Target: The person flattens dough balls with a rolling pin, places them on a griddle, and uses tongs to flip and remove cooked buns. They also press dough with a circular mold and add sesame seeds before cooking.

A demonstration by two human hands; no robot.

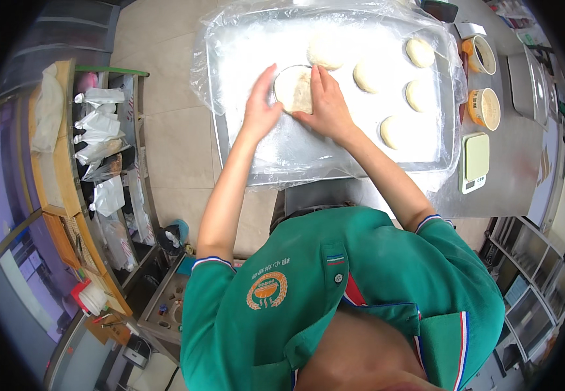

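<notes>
A flat round piece of dough lies on the floured, plastic-lined metal tray, with a thin dark rim showing along its upper left edge. My right hand grips its right side, the fingers at the upper edge and the thumb at the lower edge. On the other side is my left hand, slightly blurred, with its fingers apart and its thumb tip at the dough's edge. Just above my right fingers sits a larger dough round. Several smaller dough balls, among them one dough ball, rest on the tray's right side.
Clear plastic film spills over the tray's edges. On the steel table at right are a kitchen scale, two paper tubs and a metal pan. A shelf of bagged goods stands at left.
</notes>
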